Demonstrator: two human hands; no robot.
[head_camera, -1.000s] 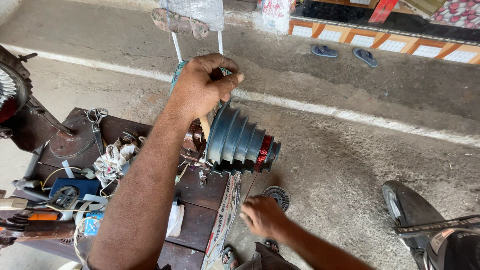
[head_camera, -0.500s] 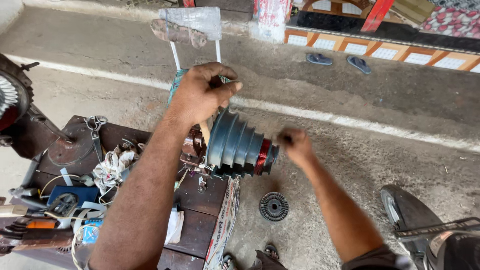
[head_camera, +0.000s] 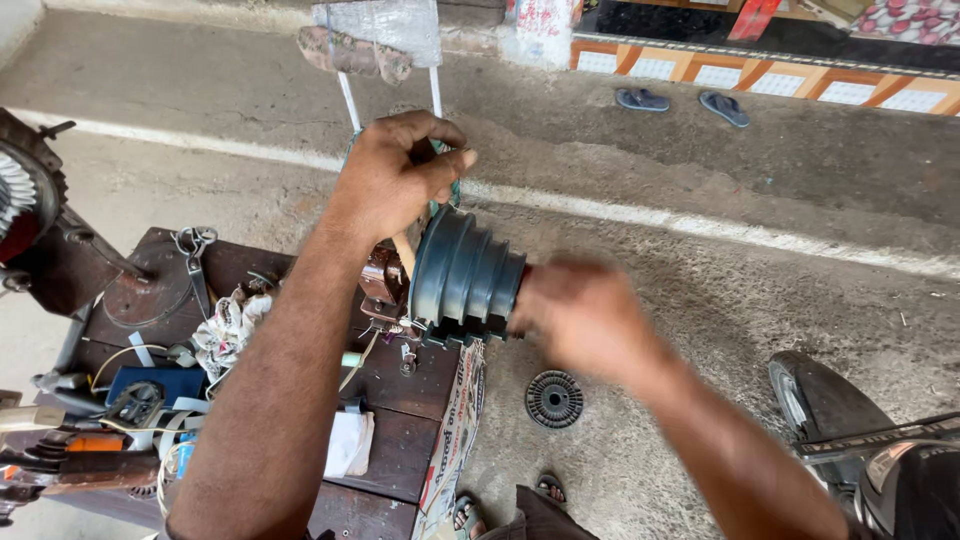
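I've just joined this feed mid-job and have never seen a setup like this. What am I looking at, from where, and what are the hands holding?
There is one view, from a camera on the person's head looking down. No machine: two bare hands. The left hand is closed in a grip above a dark stepped cone, on something I cannot make out. The right hand, blurred, covers the cone's narrow end. The cone sits at the edge of a dark wooden bench cluttered with tools, wires and rags. On the concrete floor lies a round black disc, with two sandals further off.

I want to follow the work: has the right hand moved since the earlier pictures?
Yes. The right hand rose from low beside the wooden table, above the round black disc on the ground, to the narrow end of the stepped cone.
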